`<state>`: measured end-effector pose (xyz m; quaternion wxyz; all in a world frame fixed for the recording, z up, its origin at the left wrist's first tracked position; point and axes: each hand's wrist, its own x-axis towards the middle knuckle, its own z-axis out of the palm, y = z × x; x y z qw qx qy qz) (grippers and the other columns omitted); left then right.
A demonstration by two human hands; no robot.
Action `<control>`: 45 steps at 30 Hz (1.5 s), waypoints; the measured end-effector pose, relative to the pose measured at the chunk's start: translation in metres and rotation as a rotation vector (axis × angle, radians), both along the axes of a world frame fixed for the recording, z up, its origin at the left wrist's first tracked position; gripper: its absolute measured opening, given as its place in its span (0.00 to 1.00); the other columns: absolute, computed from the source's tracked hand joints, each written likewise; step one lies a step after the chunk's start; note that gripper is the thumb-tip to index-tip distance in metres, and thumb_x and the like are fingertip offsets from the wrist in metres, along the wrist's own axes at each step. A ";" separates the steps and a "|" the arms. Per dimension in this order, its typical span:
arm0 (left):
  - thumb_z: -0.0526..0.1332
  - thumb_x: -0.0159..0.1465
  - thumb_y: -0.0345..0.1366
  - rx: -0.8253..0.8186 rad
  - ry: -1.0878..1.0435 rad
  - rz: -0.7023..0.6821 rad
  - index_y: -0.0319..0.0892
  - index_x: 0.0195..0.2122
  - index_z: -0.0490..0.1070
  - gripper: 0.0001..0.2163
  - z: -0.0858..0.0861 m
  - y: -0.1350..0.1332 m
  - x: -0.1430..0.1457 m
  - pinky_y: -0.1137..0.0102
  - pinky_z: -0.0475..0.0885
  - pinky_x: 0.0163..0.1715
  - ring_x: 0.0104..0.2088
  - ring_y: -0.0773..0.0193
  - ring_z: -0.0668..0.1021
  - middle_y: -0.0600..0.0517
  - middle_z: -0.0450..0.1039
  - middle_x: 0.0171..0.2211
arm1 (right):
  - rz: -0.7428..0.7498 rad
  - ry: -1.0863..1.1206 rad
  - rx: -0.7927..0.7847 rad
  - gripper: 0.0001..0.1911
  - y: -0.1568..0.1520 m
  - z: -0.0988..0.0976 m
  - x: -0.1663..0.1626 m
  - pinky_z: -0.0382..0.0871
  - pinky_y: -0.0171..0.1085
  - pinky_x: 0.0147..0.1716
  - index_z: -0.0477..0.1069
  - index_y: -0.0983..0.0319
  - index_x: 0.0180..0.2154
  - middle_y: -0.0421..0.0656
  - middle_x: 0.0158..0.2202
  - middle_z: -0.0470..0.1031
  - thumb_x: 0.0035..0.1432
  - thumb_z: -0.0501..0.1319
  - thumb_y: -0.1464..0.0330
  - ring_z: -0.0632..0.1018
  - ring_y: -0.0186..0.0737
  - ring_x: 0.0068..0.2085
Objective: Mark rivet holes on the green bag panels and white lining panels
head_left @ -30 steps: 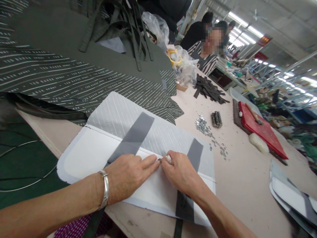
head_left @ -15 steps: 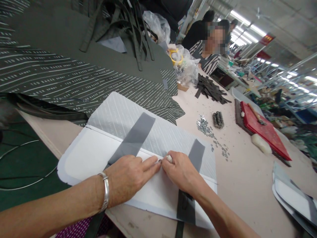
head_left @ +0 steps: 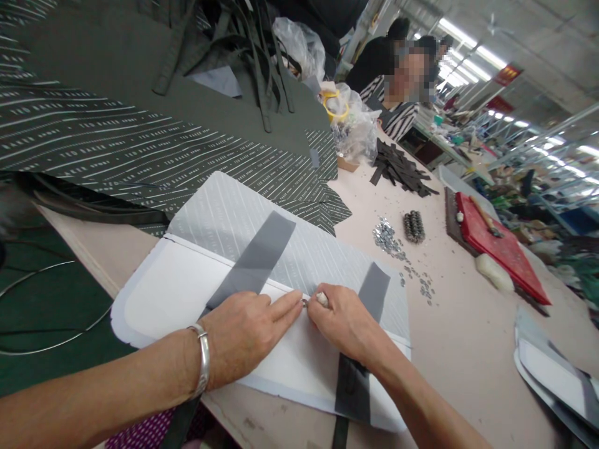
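Note:
A white and light-grey fabric panel [head_left: 178, 280] lies on the table, crossed by two dark grey strips [head_left: 255, 252]. My left hand [head_left: 253, 337] rests flat on it, two fingers stretched toward a small round metal piece [head_left: 304, 303] at the panel's middle seam. Just to the right, my right hand [head_left: 344, 321] is closed around a small tool with a whitish rounded end [head_left: 322, 299]. The rest of that tool is hidden in the fist. Its thumb side is close beside the metal piece; whether they touch I cannot tell.
Dark printed fabric pieces [head_left: 210, 156] are stacked behind the panel. Loose metal fasteners [head_left: 388, 237] lie to the right, near dark strips [head_left: 400, 168]. A hammer [head_left: 486, 215] rests on a red slab [head_left: 500, 249]. Other panels [head_left: 552, 368] lie at far right. People [head_left: 388, 75] are beyond.
Both hands stay at the same spot on the seam. The right hand sits slightly farther from the left fingertips, and the metal piece between them shows more clearly. The camera view has shifted slightly.

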<state>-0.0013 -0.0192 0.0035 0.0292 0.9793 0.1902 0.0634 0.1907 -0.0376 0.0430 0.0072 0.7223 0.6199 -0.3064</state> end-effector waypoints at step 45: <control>0.54 0.66 0.28 -0.123 -0.095 -0.013 0.43 0.52 0.70 0.15 -0.005 0.006 0.001 0.66 0.76 0.28 0.32 0.63 0.81 0.46 0.68 0.60 | -0.575 1.387 0.955 0.09 -0.008 -0.002 -0.019 0.55 0.29 0.14 0.73 0.56 0.33 0.27 0.14 0.44 0.64 0.57 0.63 0.50 0.27 0.13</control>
